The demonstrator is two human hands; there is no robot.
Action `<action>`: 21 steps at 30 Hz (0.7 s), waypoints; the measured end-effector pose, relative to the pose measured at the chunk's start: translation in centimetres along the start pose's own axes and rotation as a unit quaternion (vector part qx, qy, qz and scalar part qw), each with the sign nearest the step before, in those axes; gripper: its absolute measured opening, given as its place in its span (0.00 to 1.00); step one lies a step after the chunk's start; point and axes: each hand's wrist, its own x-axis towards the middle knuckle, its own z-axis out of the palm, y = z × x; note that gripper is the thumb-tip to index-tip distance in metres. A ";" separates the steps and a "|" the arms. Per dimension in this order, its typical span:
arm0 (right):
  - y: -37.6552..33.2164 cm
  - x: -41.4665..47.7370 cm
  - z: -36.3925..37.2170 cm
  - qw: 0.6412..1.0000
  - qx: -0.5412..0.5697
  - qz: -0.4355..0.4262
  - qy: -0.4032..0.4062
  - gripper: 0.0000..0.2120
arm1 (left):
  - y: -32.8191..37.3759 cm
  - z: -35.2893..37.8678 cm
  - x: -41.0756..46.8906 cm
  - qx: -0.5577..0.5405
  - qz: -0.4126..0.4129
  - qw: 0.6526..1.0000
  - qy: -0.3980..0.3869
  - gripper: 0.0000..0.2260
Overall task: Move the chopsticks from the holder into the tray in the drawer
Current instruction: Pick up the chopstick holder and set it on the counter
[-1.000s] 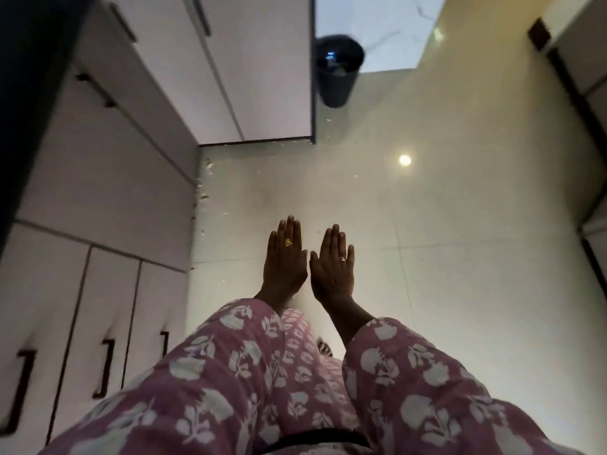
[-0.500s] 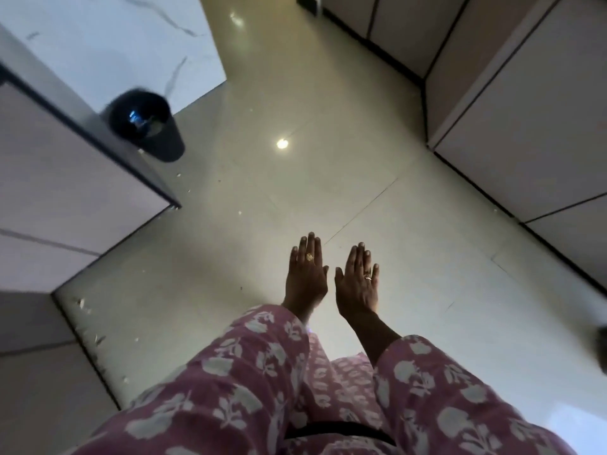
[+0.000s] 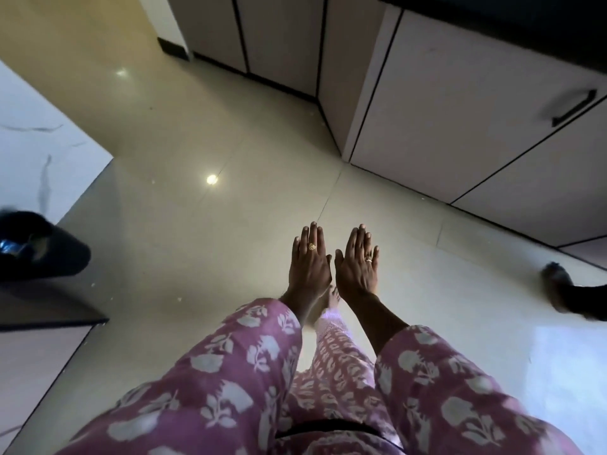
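Observation:
My left hand (image 3: 308,264) and my right hand (image 3: 358,264) are held out flat side by side over the cream tiled floor, palms down, fingers straight and close together, holding nothing. Each wears a ring. Pink floral sleeves cover my forearms. No chopsticks, holder, tray or open drawer are in view.
White cabinet fronts with a black handle (image 3: 574,108) run along the upper right under a dark counter edge. A black bin (image 3: 36,251) stands at the left by a white marble wall. A dark object (image 3: 571,293) lies on the floor at the right edge.
The view has swung to the right: the bin has slid to the left edge and the right-hand cabinets now fill the top right. My hands keep the same flat pose.

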 end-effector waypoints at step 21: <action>-0.4 34.4 -19.9 0.993 -0.001 0.007 0.120 0.28 | 7.5 -15.8 38.1 -0.030 0.020 0.995 0.094 0.28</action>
